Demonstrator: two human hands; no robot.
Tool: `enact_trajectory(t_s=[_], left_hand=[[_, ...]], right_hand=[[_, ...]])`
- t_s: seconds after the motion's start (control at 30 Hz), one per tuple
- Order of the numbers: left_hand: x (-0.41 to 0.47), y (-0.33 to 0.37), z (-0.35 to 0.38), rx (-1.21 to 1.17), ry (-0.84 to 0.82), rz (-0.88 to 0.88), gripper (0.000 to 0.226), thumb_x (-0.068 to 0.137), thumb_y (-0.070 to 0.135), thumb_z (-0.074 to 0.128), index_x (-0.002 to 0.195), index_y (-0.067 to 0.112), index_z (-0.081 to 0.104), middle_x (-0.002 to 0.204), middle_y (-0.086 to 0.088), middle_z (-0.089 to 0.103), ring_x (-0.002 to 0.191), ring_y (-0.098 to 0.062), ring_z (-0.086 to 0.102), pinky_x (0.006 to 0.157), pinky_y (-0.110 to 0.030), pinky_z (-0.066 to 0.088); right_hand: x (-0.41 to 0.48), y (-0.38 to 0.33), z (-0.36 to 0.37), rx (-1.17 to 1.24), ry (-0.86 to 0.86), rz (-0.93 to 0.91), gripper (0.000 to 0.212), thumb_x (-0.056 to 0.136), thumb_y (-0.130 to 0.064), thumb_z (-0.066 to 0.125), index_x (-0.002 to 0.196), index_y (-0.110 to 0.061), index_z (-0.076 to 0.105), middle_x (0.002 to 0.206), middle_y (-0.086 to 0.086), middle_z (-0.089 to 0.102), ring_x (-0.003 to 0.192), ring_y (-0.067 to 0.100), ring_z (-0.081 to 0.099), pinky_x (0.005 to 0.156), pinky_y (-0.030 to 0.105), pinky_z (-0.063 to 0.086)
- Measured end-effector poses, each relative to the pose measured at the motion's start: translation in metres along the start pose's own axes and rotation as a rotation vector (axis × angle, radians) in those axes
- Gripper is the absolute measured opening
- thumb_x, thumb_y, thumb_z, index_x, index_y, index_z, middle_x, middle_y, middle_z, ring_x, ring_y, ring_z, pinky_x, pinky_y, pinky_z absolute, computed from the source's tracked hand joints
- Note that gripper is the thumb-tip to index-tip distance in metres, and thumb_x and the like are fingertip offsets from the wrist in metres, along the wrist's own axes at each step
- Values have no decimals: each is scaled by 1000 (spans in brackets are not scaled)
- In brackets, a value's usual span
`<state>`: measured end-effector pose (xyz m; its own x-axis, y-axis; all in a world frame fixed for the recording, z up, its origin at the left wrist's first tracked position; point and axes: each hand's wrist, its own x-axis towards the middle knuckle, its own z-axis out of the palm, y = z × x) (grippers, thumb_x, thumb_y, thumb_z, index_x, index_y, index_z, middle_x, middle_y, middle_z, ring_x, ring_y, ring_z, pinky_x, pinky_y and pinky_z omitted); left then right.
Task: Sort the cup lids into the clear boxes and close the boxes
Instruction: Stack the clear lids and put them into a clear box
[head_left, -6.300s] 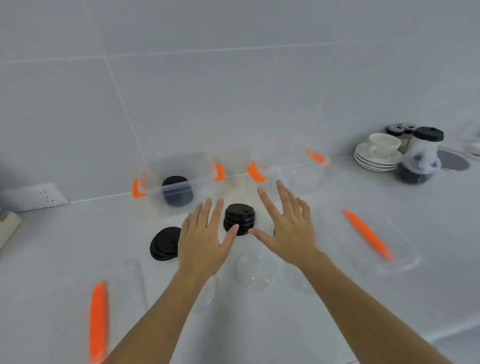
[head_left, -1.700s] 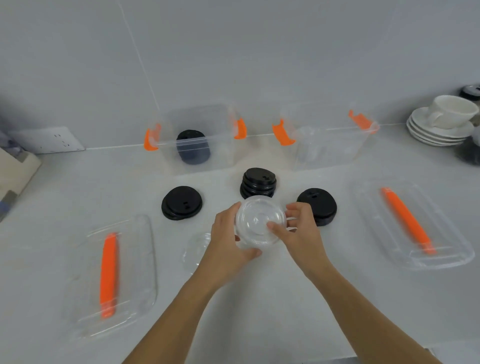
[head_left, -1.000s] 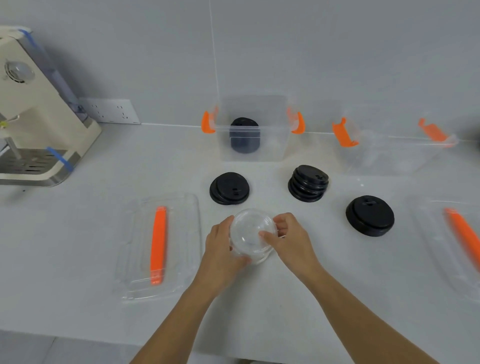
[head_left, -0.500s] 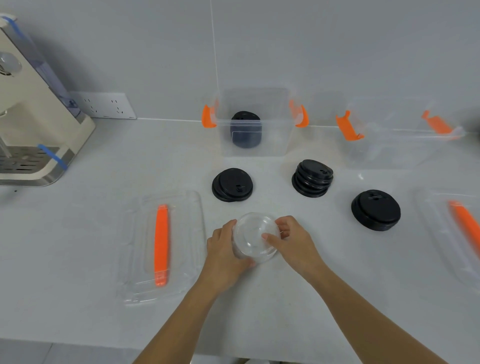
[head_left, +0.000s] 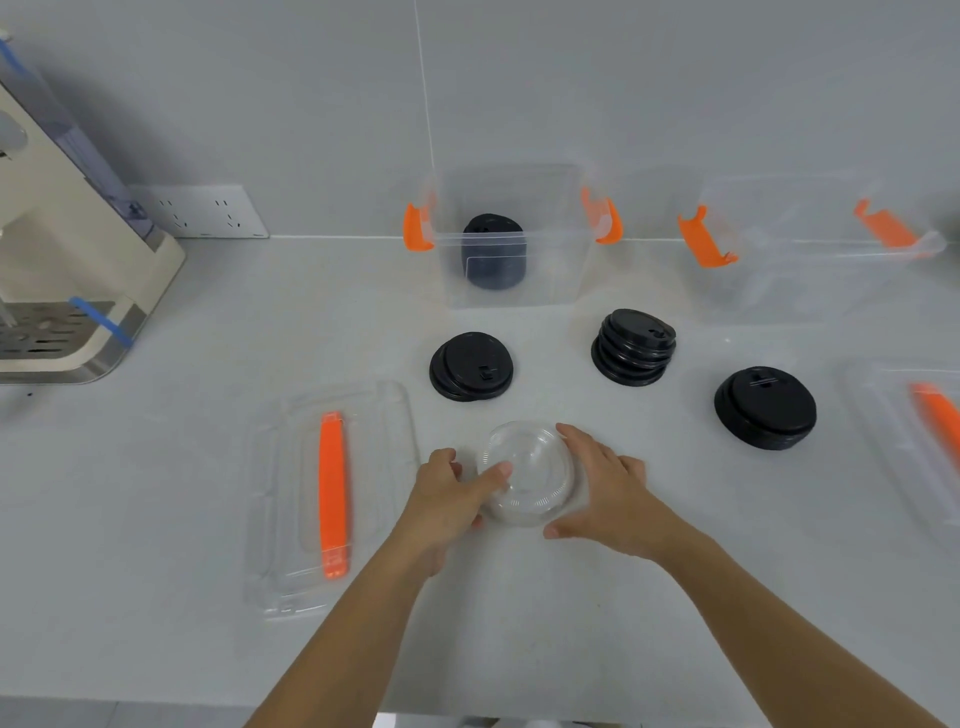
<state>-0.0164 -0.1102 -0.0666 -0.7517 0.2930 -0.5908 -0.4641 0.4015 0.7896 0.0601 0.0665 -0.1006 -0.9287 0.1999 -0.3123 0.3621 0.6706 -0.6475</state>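
1. While both hands flank it, clear lid stack (head_left: 527, 475) sits on counter (head_left: 208, 467).
2. Left hand (head_left: 447, 493) thumb presses its rim, fingers curled.
3. Right hand (head_left: 605, 488) fingers spread, cupping its right side.

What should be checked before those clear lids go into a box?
1. Both hands on the clear lids: ok, left hand and right hand flank the stack.
2. Firm grip: cannot tell.
3. Right clear box open: ok, no cover on it.
4. Right clear box empty: cannot tell.
5. Left clear box holds only black lids: ok.
6. Path to the right box free: not ok, a black lid stack stands between.
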Motion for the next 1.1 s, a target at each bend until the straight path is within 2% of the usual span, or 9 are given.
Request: enact_trajectory(t_s=[0.07, 0.13, 0.2, 0.3, 0.4, 0.57, 0.7, 0.87, 1.1], left_hand=[[3, 1, 3, 13, 27, 13, 38, 78, 31, 71, 102, 9, 50, 99, -5, 42, 82, -19, 48, 83, -43, 53], [4, 2, 6, 20, 23, 25, 27, 78, 24, 70, 86, 8, 50, 89, -10, 42, 74, -21, 45, 74, -40, 54], [4, 3, 9, 49, 27, 40, 22, 79, 20, 69, 87, 5, 55, 92, -15, 50, 74, -22, 47, 73, -39, 53], [5, 3, 14, 113, 66, 20, 38, 78, 24, 68, 99, -6, 59, 118, -17, 53, 88, -27, 57, 89, -47, 51], [6, 3, 15, 139, 73, 4, 38, 75, 26, 70, 103, 3, 58, 125, -14, 48, 108, -28, 54, 91, -38, 49], [1, 9, 12, 24, -3, 2, 41, 75, 25, 71, 109, 14, 51, 116, -7, 54, 98, -17, 55, 70, -24, 43], [1, 15, 12, -78, -8, 11, 39, 74, 22, 72, 107, 17, 51, 107, -4, 61, 93, -16, 59, 72, -25, 46], [3, 20, 17, -35, -1, 20, 39, 74, 17, 72, 108, 13, 52, 115, -8, 57, 103, -26, 59, 94, -45, 49], [5, 16, 20, 3, -5, 1, 37, 73, 13, 72, 105, 7, 56, 112, -14, 60, 100, -29, 61, 91, -47, 51]], right_hand=[[0, 0, 4, -3, 47, -11, 106, 53, -46, 74, 140, -38, 15, 144, -14, 29, 134, 13, 20, 102, 22, 5], [-1, 0, 6, 11, 89, -33, 99, 54, -44, 74, 137, -37, 21, 139, -15, 34, 129, 11, 24, 101, 22, 7], [-1, -1, 7, 29, 119, -63, 93, 54, -42, 74, 134, -37, 26, 130, -18, 37, 123, 5, 25, 99, 20, 8], [-2, -2, 8, 40, 147, -89, 92, 56, -38, 78, 134, -34, 29, 123, -21, 35, 111, -5, 19, 99, 19, 7], [-5, 0, 8, 49, 160, -106, 91, 57, -36, 78, 134, -34, 30, 118, -23, 37, 108, -6, 19, 101, 19, 8], [-8, -1, 4, 190, 111, -48, 88, 59, -34, 78, 130, -46, 27, 113, -41, 31, 110, 8, 21, 97, 26, 26], [-5, -3, -4, 286, 124, -80, 90, 61, -23, 78, 134, -39, 28, 128, -21, 40, 117, 13, 41, 101, 35, 38], [-4, -2, -5, 247, 120, -61, 92, 61, -27, 74, 137, -41, 23, 126, -23, 35, 114, 13, 38, 99, 32, 35], [-5, 5, -3, 171, 89, -61, 93, 62, -30, 76, 137, -39, 21, 121, -34, 30, 112, 5, 27, 98, 23, 20]])
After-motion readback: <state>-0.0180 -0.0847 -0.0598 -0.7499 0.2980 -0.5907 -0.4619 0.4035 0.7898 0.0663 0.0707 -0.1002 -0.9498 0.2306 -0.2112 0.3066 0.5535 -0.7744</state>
